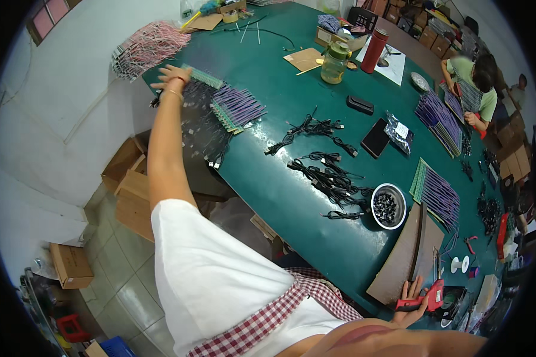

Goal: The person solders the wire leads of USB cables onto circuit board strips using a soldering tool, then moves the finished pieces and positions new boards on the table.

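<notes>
My left arm reaches to the far left corner of the table. My left hand [174, 77] is open there, fingers spread, beside the end of a green circuit-board strip [202, 77]; whether it touches the strip is hard to see. Close to it lies a panel of green boards with purple wires [237, 108]. At the lower right, my right hand [412, 306] is closed around the handle of a red soldering gun [436, 295], its metal tip pointing away from me. Its fingers rest by the near edge of a brown board [393, 271], which has a dark bar [420, 244] on it.
Black cable bundles [330, 181] and a white bowl of small black parts [388, 206] are mid-table. A phone [375, 138], green-lidded jar [335, 62] and red bottle [374, 51] stand or lie farther back. A co-worker [476, 83] sits at the far right.
</notes>
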Available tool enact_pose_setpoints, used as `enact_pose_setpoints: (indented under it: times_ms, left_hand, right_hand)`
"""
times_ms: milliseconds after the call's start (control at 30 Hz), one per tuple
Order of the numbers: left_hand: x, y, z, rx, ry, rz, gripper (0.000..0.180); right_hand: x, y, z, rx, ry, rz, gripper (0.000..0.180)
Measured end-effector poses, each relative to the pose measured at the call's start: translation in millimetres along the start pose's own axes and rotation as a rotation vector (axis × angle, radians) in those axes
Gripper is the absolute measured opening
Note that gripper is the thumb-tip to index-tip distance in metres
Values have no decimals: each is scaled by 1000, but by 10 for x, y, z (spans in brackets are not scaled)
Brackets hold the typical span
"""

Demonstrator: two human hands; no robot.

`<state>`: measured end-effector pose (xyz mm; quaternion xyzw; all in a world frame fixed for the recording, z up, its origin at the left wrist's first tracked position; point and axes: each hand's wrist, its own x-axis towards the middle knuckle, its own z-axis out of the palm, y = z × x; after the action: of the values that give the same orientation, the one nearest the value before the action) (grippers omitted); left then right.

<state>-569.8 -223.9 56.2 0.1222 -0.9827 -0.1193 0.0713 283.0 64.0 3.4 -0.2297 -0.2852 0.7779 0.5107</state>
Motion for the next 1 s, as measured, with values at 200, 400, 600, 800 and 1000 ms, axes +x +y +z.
enact_pose_setpoints:
  times_ms: [200, 400, 600, 800, 1000]
  left_hand:
    - [-1004, 32, 54, 271, -172, 171, 81]
    - [-173, -381, 46, 305, -168, 368, 39]
    - [-318, 343, -45, 489, -375, 402, 48]
    - [-512, 710, 313, 437, -417, 205, 99]
    - [-737, 1034, 185, 593, -458, 222, 87]
  right_hand:
    - [-49, 6, -10, 4, 13, 11, 26]
    - [-17, 134, 34, 42, 45, 38, 26]
    - [18, 30, 50, 41, 157, -13, 28]
    - [5, 124, 265, -7, 241, -106, 25]
    - [-135, 114, 294, 12, 325, -152, 24]
